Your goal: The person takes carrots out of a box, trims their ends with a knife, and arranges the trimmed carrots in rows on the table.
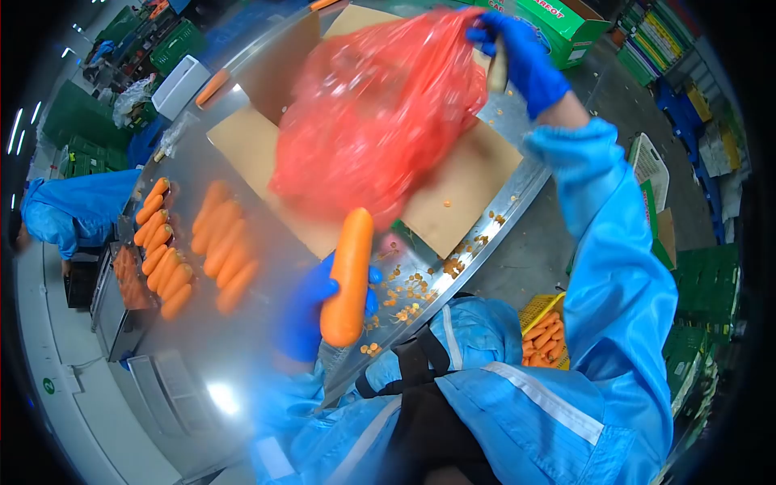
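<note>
My left hand (307, 311), in a blue glove, is closed round a large orange carrot (349, 275) that stands nearly upright in its grip. At the upper right my right hand (525, 69), also gloved in blue, pinches the edge of a red plastic bag (372, 113). A pale tan, handle-like piece (497, 69) shows beside the right fingers; its kind is unclear. The bag is blurred and spread above an open cardboard box (465, 194), hiding most of its inside. Left of the box, several carrots (222, 242) lie in rows on the metal table (186, 347).
Cut carrot bits (412, 291) are scattered along the table's raised edge. A yellow basket of carrots (543, 335) stands below, by my leg. Another person in blue (73, 206) is at the far left. A green carton (558, 28) stands beyond the table.
</note>
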The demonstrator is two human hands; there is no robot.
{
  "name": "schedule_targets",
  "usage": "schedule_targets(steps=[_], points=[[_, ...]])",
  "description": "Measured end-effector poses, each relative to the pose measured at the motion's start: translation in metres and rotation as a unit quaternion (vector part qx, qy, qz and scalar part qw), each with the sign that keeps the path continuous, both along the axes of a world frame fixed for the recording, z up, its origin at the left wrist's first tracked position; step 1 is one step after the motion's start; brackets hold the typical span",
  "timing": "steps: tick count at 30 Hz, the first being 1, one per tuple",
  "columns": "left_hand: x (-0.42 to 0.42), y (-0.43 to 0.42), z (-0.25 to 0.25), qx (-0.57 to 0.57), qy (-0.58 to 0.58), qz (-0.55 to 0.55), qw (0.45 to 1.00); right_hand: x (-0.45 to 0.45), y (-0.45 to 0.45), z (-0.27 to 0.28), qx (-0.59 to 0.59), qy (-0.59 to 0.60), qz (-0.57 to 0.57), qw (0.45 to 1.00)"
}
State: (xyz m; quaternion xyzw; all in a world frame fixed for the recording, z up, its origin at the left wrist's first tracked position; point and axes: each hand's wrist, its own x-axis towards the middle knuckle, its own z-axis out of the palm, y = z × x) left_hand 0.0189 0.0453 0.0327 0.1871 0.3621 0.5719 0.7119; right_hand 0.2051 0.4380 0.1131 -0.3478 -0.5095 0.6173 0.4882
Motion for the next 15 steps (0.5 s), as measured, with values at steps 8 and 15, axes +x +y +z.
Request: schedule_targets(steps=[8,15], points=[[0.022,-0.013,-0.004,-0.070,-0.066,0.047,0.994,0.205,0.249,0.057,0.185,-0.127,-0.283,0.932],[0.036,-0.013,-0.020,-0.054,-0.144,0.120,0.981,0.229,0.205,-0.054,0.036,-0.485,-0.008,0.874]])
